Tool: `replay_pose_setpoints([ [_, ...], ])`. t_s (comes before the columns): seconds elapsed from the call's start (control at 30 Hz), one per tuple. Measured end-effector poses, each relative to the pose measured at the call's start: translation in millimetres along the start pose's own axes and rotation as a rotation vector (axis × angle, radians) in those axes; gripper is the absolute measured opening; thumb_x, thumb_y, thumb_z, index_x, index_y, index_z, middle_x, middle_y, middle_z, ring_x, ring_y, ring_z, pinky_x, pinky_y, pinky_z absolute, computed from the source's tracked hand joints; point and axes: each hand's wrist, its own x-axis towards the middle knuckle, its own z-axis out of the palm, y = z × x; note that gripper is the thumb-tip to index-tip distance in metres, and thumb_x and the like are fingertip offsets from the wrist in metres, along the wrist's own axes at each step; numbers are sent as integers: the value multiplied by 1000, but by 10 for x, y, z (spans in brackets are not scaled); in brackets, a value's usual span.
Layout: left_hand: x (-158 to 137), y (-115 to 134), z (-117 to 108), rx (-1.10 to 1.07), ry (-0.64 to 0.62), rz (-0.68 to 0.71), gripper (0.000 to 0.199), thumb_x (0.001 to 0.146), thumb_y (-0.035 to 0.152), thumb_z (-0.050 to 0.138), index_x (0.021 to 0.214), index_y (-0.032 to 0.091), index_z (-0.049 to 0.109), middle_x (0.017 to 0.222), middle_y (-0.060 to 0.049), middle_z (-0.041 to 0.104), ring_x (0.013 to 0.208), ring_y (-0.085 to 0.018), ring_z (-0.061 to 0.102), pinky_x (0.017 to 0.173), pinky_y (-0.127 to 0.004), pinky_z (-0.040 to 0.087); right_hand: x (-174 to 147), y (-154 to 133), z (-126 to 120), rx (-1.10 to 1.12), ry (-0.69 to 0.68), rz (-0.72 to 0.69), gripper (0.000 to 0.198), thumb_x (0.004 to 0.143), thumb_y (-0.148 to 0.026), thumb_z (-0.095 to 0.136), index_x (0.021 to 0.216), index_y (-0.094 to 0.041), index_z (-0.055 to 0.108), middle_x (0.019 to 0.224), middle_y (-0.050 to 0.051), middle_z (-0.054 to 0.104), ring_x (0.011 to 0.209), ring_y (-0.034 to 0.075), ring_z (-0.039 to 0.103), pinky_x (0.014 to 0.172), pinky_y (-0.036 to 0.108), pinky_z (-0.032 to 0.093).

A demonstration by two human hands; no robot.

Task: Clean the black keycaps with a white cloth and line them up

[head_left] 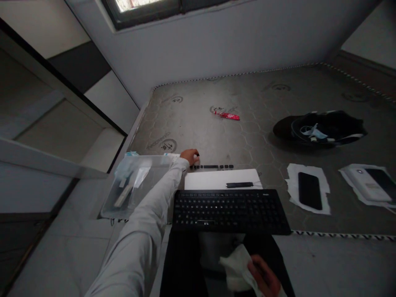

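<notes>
My left hand (189,156) reaches out over the grey mat with fingers pinched around a small black keycap (197,155). Just under it, a row of loose black keycaps (210,166) lies on the mat, one of them long like a space bar. My right hand (265,275), low in view, grips a crumpled white tissue (238,266) above my lap. Between the hands rests a black keyboard (225,210); its space bar position shows a bare slot. Behind it, a dark slim-handled tool (239,185) lies on a white board (213,177).
A clear plastic bin (108,206) with papers and masks stands at left. Phones (309,190) on white tissue lie at right, below a black helmet-like object (284,127) holding a mask. A red packet (230,116) lies farther back on the mat (192,123).
</notes>
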Motion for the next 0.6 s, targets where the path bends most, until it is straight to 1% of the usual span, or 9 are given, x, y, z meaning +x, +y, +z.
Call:
replay_pose_setpoints([
  [0.07, -192, 117, -186, -63, 95, -4, 27, 86, 32, 59, 108, 16, 62, 104, -7, 68, 96, -20, 63, 89, -40, 49, -23, -50, -43, 10, -42, -15, 41, 60, -61, 73, 64, -21, 67, 50, -2, 59, 46, 11, 50, 45, 20, 41],
  [0.13, -507, 269, -379, -131, 182, 16, 24, 82, 29, 62, 104, 20, 64, 100, -5, 71, 94, -18, 65, 89, -33, 48, -76, -90, -77, 43, -59, -36, 43, 59, -64, 72, 67, -22, 68, 54, -1, 61, 50, 13, 53, 49, 22, 45],
  [0.2, -966, 464, -550, -196, 253, 49, 23, 80, 27, 63, 102, 21, 66, 99, -3, 72, 91, -16, 66, 87, -29, 48, -155, -111, -97, 71, -74, -62, 44, 59, -66, 71, 68, -23, 68, 55, -1, 61, 51, 14, 53, 50, 23, 46],
  [0.27, -1551, 704, -663, -255, 308, 78, 25, 78, 26, 64, 102, 20, 66, 97, -3, 72, 82, -14, 66, 82, -26, 50, -247, -111, -107, 76, -81, -96, 43, 60, -65, 71, 68, -23, 68, 53, -1, 59, 50, 13, 52, 48, 23, 45],
  [0.3, -1874, 840, -686, -281, 328, 89, 26, 77, 26, 65, 102, 19, 66, 94, -2, 72, 76, -13, 65, 75, -24, 52, -295, -105, -109, 76, -80, -115, 42, 60, -64, 72, 68, -23, 68, 52, -2, 59, 49, 13, 52, 47, 22, 44],
  [0.37, -2529, 1131, -648, -320, 355, 113, 23, 75, 25, 66, 98, 19, 68, 88, -2, 72, 69, -11, 64, 66, -22, 52, -390, -93, -109, 87, -78, -134, 42, 59, -62, 74, 68, -22, 69, 53, -1, 61, 47, 12, 51, 46, 21, 43],
  [0.47, -3393, 1566, -414, -493, 340, 114, 23, 71, 21, 68, 94, 21, 70, 79, 0, 71, 64, -11, 62, 64, -22, 52, -543, -98, -113, 134, -118, -72, 44, 53, -63, 77, 66, -21, 70, 54, 1, 64, 49, 14, 56, 48, 22, 47],
  [0.53, -3814, 1817, -217, -566, 298, 105, 24, 69, 19, 69, 93, 22, 70, 78, -1, 71, 65, -13, 63, 63, -23, 52, -656, -125, -122, 153, -163, -30, 46, 48, -63, 79, 63, -20, 70, 55, 3, 65, 51, 16, 59, 48, 24, 49],
  [0.6, -4100, 2018, -63, -584, 277, 115, 27, 68, 17, 70, 94, 22, 71, 78, -2, 71, 68, -14, 65, 64, -23, 51, -778, -160, -133, 140, -197, -34, 48, 45, -64, 79, 56, -19, 70, 50, 2, 64, 47, 16, 57, 45, 24, 48],
])
